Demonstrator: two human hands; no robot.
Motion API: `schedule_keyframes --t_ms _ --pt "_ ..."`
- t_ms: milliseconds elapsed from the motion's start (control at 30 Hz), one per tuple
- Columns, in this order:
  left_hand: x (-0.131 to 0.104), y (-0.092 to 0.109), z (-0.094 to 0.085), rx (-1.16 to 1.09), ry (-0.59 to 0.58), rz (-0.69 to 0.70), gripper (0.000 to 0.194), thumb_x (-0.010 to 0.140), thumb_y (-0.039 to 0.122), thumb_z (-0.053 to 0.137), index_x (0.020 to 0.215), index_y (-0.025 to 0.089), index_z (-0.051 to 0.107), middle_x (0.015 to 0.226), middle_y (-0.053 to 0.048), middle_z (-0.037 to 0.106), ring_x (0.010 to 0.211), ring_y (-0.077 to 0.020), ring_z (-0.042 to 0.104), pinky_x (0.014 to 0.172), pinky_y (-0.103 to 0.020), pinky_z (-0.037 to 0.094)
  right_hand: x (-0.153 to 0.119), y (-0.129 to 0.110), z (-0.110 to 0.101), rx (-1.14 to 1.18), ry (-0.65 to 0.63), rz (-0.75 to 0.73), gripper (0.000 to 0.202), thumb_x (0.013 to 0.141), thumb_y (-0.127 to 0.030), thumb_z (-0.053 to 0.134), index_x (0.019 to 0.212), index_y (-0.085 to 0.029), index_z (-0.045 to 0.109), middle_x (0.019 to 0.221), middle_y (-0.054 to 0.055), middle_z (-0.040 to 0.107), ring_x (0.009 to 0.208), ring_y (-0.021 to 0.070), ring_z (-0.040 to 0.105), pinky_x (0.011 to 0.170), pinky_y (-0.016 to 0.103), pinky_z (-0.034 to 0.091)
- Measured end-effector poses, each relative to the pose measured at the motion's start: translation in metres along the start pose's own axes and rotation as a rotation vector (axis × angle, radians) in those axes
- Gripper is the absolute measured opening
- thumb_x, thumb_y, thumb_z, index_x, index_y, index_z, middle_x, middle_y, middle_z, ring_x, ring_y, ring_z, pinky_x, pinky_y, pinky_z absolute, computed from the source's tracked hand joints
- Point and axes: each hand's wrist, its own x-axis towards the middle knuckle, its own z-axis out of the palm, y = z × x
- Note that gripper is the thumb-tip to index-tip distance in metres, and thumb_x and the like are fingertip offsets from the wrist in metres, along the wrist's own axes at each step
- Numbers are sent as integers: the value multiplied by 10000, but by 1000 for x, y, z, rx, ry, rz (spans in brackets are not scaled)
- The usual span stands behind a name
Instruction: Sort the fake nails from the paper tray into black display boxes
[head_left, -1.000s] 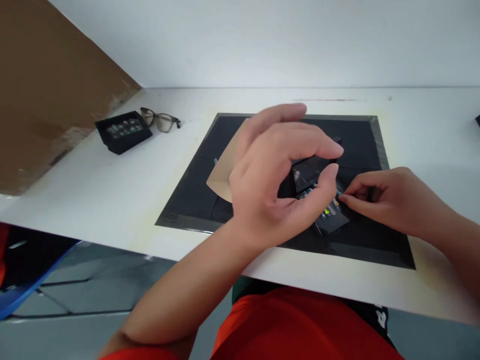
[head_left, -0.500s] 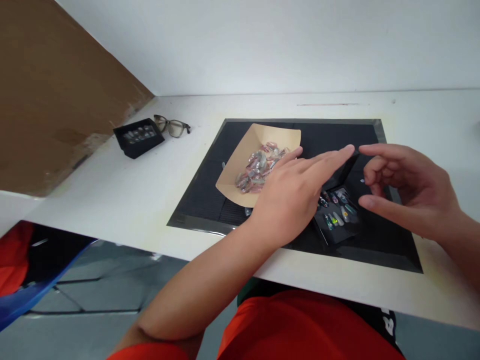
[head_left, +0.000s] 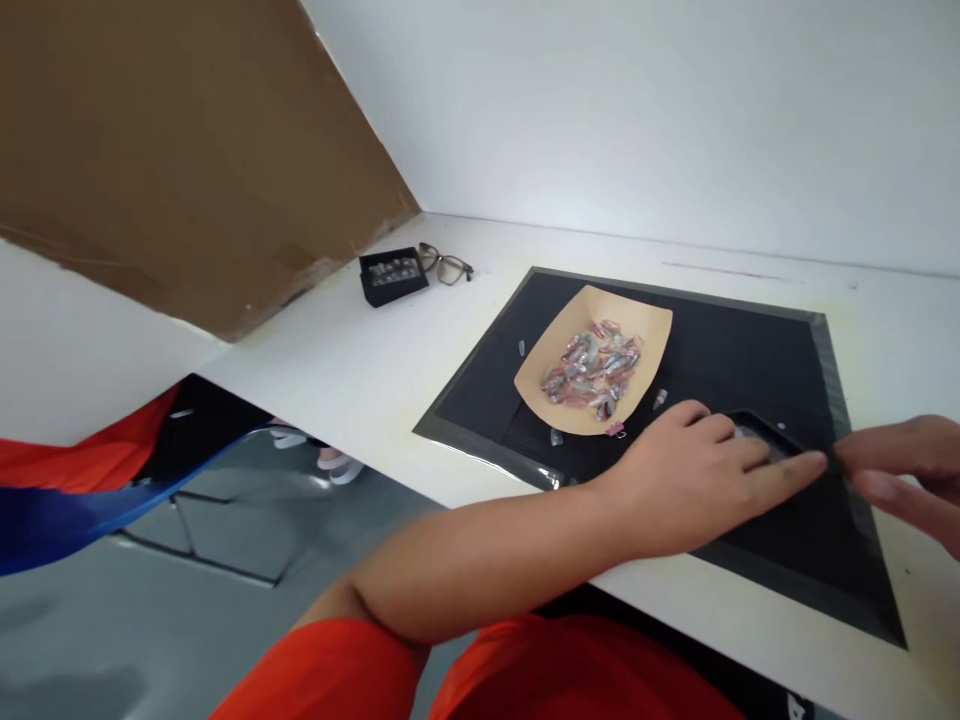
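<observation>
My left hand lies over a black press-on nail box, its fingers bent around it and the index finger stretched along it to the right. The thumb is hidden below the palm. A greyish pane shows inside the box's rim; the hand covers most of the rest. At the right edge, my right hand is blurred, with thumb and index fingertip close together beside the box. Whatever lies between them cannot be made out. Left of my hands, a tan paper tray holds a heap of pink and clear wrapped nails.
Beneath everything lies a black mat taped to the white table. Loose nail pieces rest around the tray. Farther left are another black box and eyeglasses. A brown board rises at the left.
The view has turned left, so the table's things appear farther right. My left hand has come down over the box, covering the nails seen inside it. My right thumb and index finger have drawn together.
</observation>
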Motion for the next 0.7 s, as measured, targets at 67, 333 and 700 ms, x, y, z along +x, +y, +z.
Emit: schedule_keyframes --t_ms 67,333,700 --pt "1 4 3 -23 -53 6 446 1203 240 514 1624 273 657 1426 -2 827 1140 -182 761 870 -357 537 -2 13 0 -13 -10 95 688 1096 -592 660 590 -222 377 518 -52 315 453 100 328 400 262 255" --pt "-1 1 7 -37 -146 66 743 1152 722 504 1639 180 649 1768 -140 574 1553 -318 605 1167 -407 507 -13 40 29 50 -96 320 759 912 -823 759 622 -246 362 589 -58 346 550 119 311 489 295 252" --pt "4 8 6 -44 -243 22 781 1205 582 450 1719 -6 468 1833 -176 438 1744 -275 423 1393 -390 395 -23 58 34 105 -117 387 702 894 -802 783 679 -259 394 637 -69 345 594 127 288 511 294 245"
